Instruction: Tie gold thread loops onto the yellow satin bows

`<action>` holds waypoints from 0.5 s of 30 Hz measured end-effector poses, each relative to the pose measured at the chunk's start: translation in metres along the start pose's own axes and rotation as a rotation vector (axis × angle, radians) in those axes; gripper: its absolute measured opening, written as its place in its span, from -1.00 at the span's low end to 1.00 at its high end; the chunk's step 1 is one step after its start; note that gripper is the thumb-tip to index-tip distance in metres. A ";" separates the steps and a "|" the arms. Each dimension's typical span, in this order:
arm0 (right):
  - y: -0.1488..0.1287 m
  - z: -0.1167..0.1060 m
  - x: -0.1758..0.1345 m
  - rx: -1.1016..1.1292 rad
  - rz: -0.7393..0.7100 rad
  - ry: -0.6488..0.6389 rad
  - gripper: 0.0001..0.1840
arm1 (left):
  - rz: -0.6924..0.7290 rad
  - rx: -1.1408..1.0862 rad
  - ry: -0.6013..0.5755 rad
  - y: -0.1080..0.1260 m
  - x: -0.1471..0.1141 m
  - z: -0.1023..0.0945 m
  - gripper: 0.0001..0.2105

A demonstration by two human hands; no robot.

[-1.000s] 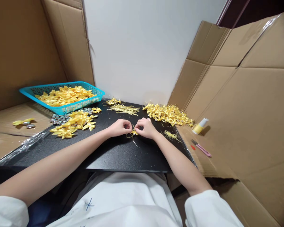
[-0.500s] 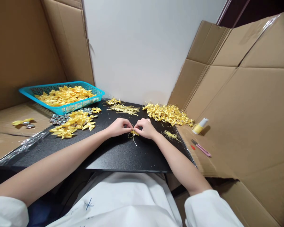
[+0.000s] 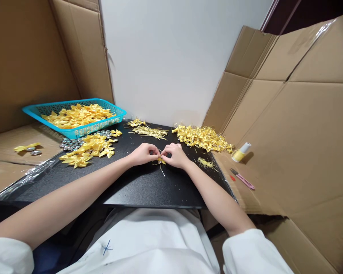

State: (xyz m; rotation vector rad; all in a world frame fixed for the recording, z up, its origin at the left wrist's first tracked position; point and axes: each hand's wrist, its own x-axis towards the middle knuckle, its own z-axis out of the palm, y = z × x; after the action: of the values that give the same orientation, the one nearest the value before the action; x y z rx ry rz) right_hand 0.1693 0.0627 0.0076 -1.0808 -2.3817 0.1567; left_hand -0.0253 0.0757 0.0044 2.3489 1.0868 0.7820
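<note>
At the middle of the black table [image 3: 143,190], a small yellow bow [image 3: 162,161] lies between your two hands, just on your side of the fingertips, with a thin cord [image 3: 162,171] about it. Your left hand [image 3: 146,154] comes in from one side and your right hand [image 3: 175,155] from the other, their tips almost meeting above the bow. Each thumb and forefinger is closed in a pinch, seemingly on the cord where it rises from the bow; which strand each one has is too small to tell. The bow sits slightly to the right of the gap between the tips, so your right hand is the nearer, its fingers partly covering the bow's edge. That cover hides the bow's long axis, and you cannot read it surely from here. The cord shows its line better: a loop bulges out under your left fingertips, while one free end runs from the bow toward you, leaning a little right. Beyond your hands lie straight cords [image 3: 150,132]; past your right hand are a heap of corded bows [image 3: 202,137] and, nearer, some trimmings [image 3: 206,163]. Loose bows [image 3: 95,144] lie well off to your left.
</note>
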 end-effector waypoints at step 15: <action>0.002 0.001 0.000 0.040 0.023 0.031 -0.95 | -0.004 -0.007 -0.009 -0.001 0.000 0.001 -0.80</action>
State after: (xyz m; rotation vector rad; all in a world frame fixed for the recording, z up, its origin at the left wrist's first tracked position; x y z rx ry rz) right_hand 0.1701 0.0644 0.0062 -1.0849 -2.3293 0.1928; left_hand -0.0250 0.0762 0.0034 2.3416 1.0830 0.7715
